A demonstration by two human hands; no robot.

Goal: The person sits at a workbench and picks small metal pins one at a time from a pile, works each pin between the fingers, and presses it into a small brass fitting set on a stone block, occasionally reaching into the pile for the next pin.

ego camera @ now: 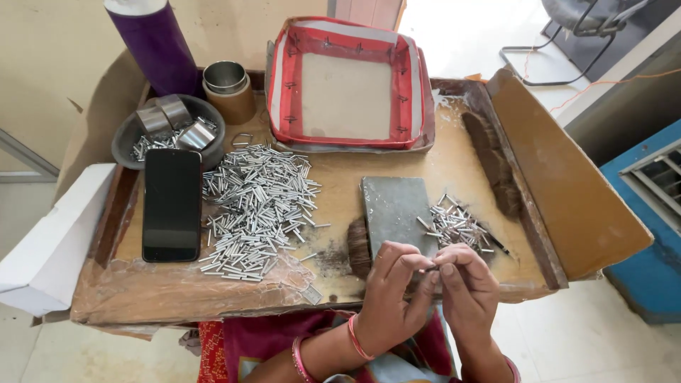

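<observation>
Together, the left hand [392, 284] and right hand [464, 284] pinch one small metal tube [430, 268] between fingertips, just over the tray's [177, 291] near edge; grey slab [394, 211] just beyond; tube heap [257, 210] lies leftward.

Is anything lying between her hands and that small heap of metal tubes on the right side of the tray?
Nothing visible does. The left hand and right hand pinch something small together just below the small heap of tubes; only bare tray surface separates them. The grey slab lies beside the heap, not across.
</observation>
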